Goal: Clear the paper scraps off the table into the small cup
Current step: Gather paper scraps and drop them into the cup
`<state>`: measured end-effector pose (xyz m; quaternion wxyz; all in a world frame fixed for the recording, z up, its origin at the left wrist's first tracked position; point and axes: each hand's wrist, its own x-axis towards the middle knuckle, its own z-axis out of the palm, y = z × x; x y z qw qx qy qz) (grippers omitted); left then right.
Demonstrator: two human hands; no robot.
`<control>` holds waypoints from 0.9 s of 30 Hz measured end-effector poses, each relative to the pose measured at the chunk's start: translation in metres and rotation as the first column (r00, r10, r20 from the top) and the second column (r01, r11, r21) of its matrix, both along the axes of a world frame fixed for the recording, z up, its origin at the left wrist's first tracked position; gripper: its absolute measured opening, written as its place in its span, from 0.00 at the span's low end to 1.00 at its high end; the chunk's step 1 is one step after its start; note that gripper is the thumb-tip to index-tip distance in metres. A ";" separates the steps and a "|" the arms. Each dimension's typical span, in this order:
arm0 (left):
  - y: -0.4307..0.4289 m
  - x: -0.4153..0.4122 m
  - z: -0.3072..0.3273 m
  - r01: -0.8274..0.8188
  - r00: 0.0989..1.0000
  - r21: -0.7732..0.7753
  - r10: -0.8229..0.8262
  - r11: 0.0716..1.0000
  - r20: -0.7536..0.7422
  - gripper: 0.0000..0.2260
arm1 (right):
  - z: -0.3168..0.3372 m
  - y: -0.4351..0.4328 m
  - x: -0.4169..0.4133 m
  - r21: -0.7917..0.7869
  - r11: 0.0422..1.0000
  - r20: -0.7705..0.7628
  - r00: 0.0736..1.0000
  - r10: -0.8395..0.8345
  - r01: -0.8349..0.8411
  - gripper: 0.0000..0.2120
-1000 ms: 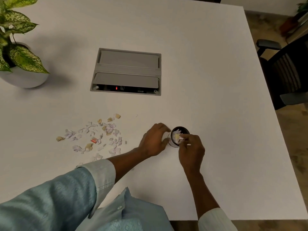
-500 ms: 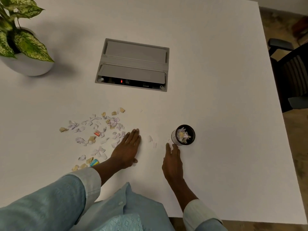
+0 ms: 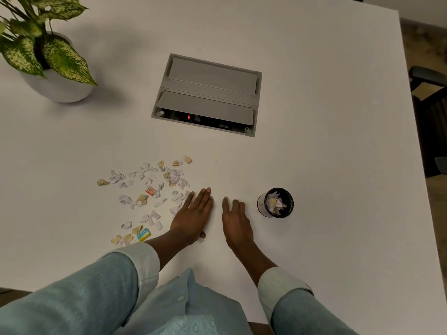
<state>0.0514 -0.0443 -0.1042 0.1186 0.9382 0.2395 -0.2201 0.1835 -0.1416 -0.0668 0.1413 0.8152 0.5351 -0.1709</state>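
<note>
A small black cup (image 3: 275, 202) stands on the white table (image 3: 326, 141), partly filled with paper scraps. Several white, tan and coloured paper scraps (image 3: 150, 192) lie scattered to the left of my hands. My left hand (image 3: 193, 216) lies flat on the table, palm down, fingers together, at the right edge of the scrap pile. My right hand (image 3: 235, 220) lies flat beside it, fingers slightly apart, a short way left of the cup and not touching it. A small scrap (image 3: 200, 241) shows by my left thumb.
A grey recessed cable box (image 3: 208, 93) sits in the table's middle, its near flap open. A potted plant (image 3: 48, 59) in a white pot stands at the far left. A dark chair (image 3: 430, 112) is beyond the table's right edge.
Both hands left the cup and came down flat on the table to its left. My right hand has since slid left, closer to my left hand.
</note>
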 end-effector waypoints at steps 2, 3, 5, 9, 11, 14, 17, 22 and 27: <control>0.000 0.000 0.000 -0.002 1.000 0.000 0.002 1.000 -0.006 0.51 | -0.007 0.002 -0.005 0.010 1.000 -0.044 0.999 0.025 -0.025 0.46; 0.000 0.000 0.000 -0.003 1.000 0.003 0.003 1.000 -0.009 0.51 | -0.010 0.002 -0.005 0.007 1.000 -0.056 0.998 0.031 -0.031 0.44; 0.000 0.001 0.000 0.000 1.000 -0.003 0.000 1.000 -0.020 0.50 | -0.013 0.001 -0.006 -0.004 0.999 -0.050 0.998 0.043 -0.043 0.33; 0.000 0.001 0.003 0.000 0.999 -0.012 -0.001 1.000 -0.041 0.50 | -0.013 -0.007 -0.004 0.031 0.998 -0.029 0.998 0.064 -0.063 0.17; 0.000 0.001 0.004 -0.010 0.999 -0.013 0.009 1.000 -0.043 0.50 | -0.015 -0.014 -0.001 0.076 0.996 -0.041 0.998 0.051 -0.048 0.18; -0.001 0.002 0.006 -0.016 0.999 -0.015 0.015 1.000 -0.046 0.50 | -0.019 -0.026 0.004 0.151 0.988 -0.106 0.994 -0.025 0.041 0.20; -0.001 0.002 0.004 -0.017 0.999 -0.013 0.016 1.000 -0.046 0.51 | -0.018 -0.038 0.011 0.296 0.940 -0.228 0.968 -0.103 0.170 0.15; -0.001 0.004 0.006 -0.004 0.998 0.007 0.004 1.000 -0.062 0.51 | 0.030 -0.055 0.034 0.494 0.739 -0.358 0.882 -0.308 0.458 0.08; -0.001 0.005 0.010 0.009 0.996 0.013 -0.008 1.000 -0.083 0.50 | 0.056 -0.062 0.081 0.709 0.544 -0.248 0.881 -0.403 0.448 0.07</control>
